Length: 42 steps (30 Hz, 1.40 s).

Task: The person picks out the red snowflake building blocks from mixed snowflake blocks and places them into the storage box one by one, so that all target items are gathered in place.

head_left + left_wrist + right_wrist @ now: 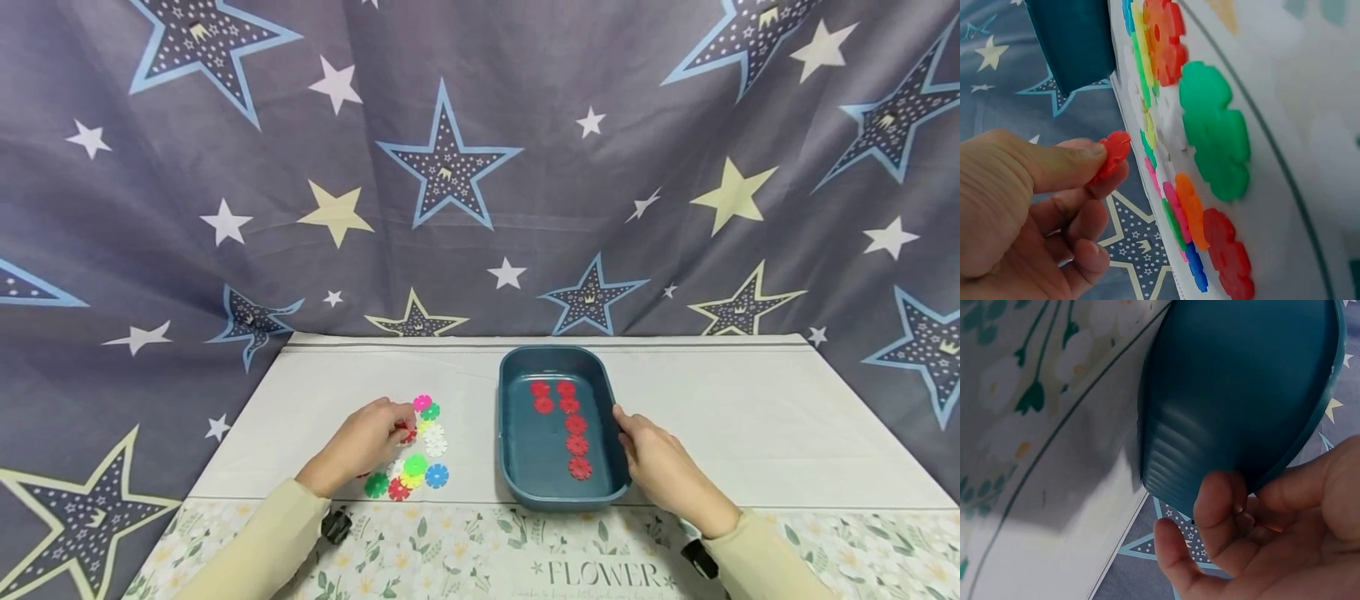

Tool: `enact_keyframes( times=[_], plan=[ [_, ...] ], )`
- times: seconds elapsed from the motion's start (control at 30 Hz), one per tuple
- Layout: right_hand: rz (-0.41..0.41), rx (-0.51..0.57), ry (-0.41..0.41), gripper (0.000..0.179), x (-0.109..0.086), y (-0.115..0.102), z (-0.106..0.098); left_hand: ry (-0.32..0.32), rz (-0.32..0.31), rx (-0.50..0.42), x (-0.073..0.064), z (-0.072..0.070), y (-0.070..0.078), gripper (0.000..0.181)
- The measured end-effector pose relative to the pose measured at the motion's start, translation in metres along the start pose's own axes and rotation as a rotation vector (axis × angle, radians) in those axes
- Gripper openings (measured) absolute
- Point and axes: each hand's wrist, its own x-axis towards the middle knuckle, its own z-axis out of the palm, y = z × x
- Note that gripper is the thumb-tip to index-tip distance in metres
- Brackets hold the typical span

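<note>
My left hand (367,442) pinches a red notched plastic disc (1114,154) between thumb and forefinger, just over a loose spread of discs. Among those lie a green disc (1215,131), a blue disc (437,476), a white disc (435,442) and a pink disc (422,403). To the right stands a deep teal plastic bin (525,492) with rounded corners. Several red discs (577,445) lie flat on its floor, in two columns. At the bin's right side my right hand (667,467) holds the rim, thumb on top and fingers against the outer wall.
A white table surface (720,417) carries the bin and discs. Along its near side runs a floral-printed strip (450,550). Behind the table hangs a grey curtain (525,208) with printed stars.
</note>
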Motion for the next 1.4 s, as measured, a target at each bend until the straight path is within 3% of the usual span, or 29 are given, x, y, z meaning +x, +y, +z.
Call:
enact_keyframes(
  times=[0.13,0.37,0.67,0.87,1.03,1.2,1.3,1.4],
  plan=[
    [0.009,0.003,-0.016,0.039,0.000,-0.001,0.000,0.027,-0.001,-0.018,-0.002,-0.001,0.002,0.004],
    [0.036,0.003,-0.035,0.039,0.001,-0.002,0.000,0.072,0.126,-0.037,-0.003,-0.009,0.011,0.028],
    [0.042,-0.001,-0.038,0.040,0.000,-0.001,0.001,-0.076,0.228,-0.088,0.005,-0.029,0.048,0.049],
    [0.035,0.003,-0.031,0.040,0.000,-0.002,0.000,-0.124,0.340,-0.124,0.020,-0.032,0.076,0.057],
    [0.023,0.001,-0.022,0.039,0.000,-0.001,0.000,-0.154,0.451,-0.043,0.037,-0.023,0.104,0.054],
    [0.023,-0.001,-0.021,0.039,0.000,0.000,-0.001,-0.247,0.531,0.073,0.057,-0.004,0.130,0.045],
    [0.024,-0.002,-0.019,0.040,0.000,0.000,0.000,-0.312,0.519,0.154,0.070,0.008,0.140,0.043],
    [0.022,-0.003,-0.016,0.040,0.001,-0.001,0.000,-0.367,0.467,0.204,0.080,0.016,0.147,0.039]
  ],
)
